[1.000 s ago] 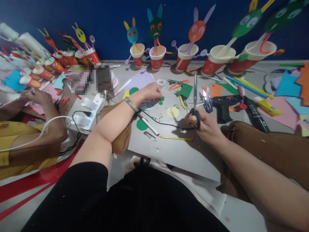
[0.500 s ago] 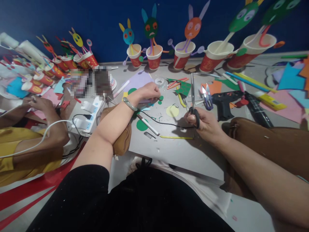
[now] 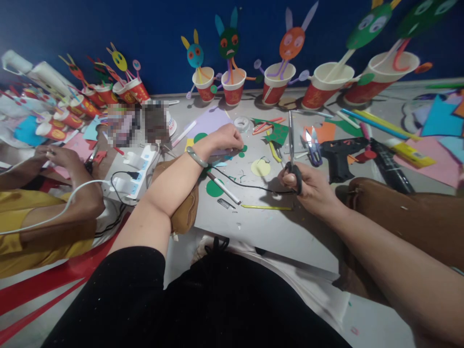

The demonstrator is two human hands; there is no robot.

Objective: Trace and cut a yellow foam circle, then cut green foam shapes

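Note:
My right hand [image 3: 308, 186] grips the black handles of a pair of scissors [image 3: 292, 145], blades closed and pointing up and away. My left hand [image 3: 225, 137], a green bangle on its wrist, is closed with the fingertips pressed down on small paper pieces by the lilac sheet [image 3: 208, 121] and green paper dots [image 3: 242, 151]. What it pinches is hidden. Between the hands lie a pale yellow paper disc [image 3: 260, 167], a green disc [image 3: 214, 188], a white pen [image 3: 224, 188], a black cable and a yellow strip [image 3: 266, 208] on the grey board [image 3: 275, 232].
Red paper cups with paper rabbit figures [image 3: 234, 82] line the blue wall. A black glue gun [image 3: 339, 152], small snips [image 3: 312, 145], a tape roll [image 3: 241, 123], straws and coloured paper lie at the right. Another person's arms [image 3: 61, 169] and a power strip [image 3: 134, 169] are at the left.
Almost nothing moved: both hands keep their places and the view shifted slightly.

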